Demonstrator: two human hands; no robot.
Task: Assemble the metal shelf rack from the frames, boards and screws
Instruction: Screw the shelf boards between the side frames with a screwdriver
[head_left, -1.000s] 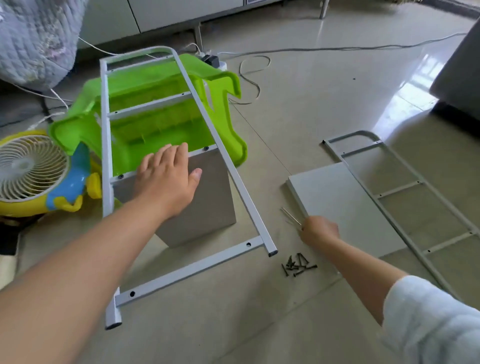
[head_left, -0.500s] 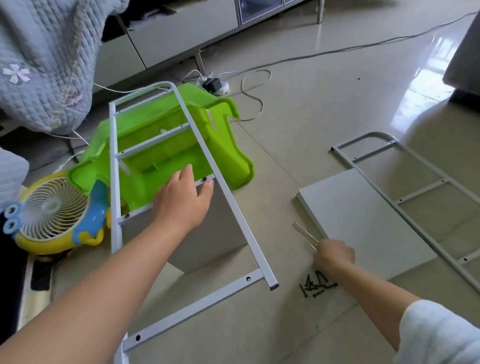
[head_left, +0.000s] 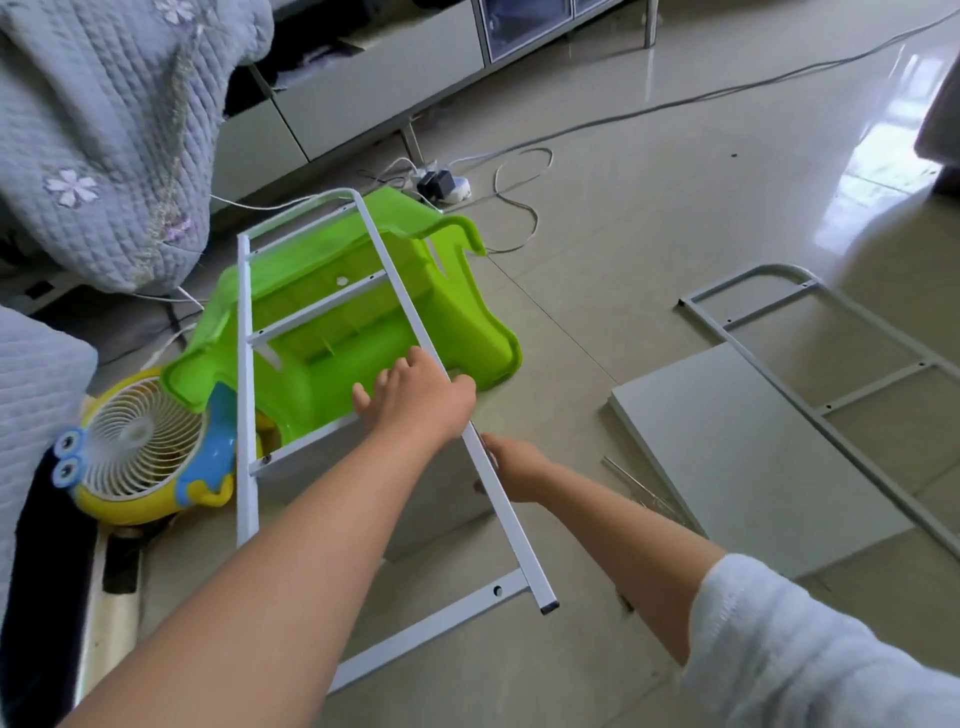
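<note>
My left hand rests on the white frame. My fingers lie over its cross bar and my thumb hooks on the long side bar, so I am holding the frame there. My right hand is just behind the same side bar, lower down. Its fingers curl in, but the bar hides them, so I cannot tell if they hold anything.

The frame leans up on a green plastic stool that lies tipped on its side. The open under side of the stool faces me, and there is nothing in it. A gray board sits under the frame by my hands, mostly hidden by my arms.

I count two frames. The second frame lies flat on the floor to my right. I count two boards. The second board lies flat too, with one edge touching that frame. Some thin metal sticks lie just beside its near edge.

There is one little yellow fan on my left, touching the stool. A gray quilt hangs above it. White cords run over the floor to one plug strip behind the stool.
</note>
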